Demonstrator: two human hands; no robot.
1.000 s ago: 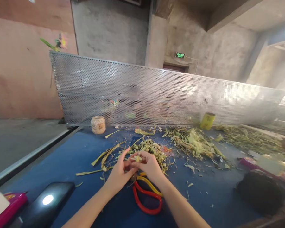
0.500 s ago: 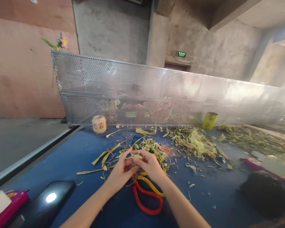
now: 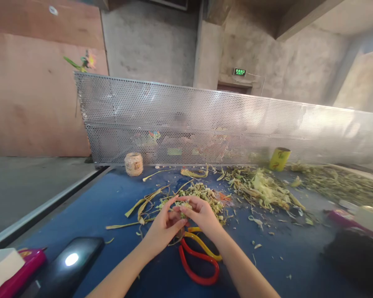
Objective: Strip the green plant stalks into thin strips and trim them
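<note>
Sprig, pale, lies between left hand and right hand, equally near; I see both pinching it, its long axis unclear.

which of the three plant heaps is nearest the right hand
The leftmost heap, just beyond the right hand; the pale-leafed heap and the far-right heap lie farther off.

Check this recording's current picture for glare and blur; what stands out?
In the head view, white glare spots the black phone; in the head view, the perforated panel washes out toward its right; in the head view, the small pale piece at the right hand's fingertips is too soft to identify.
</note>
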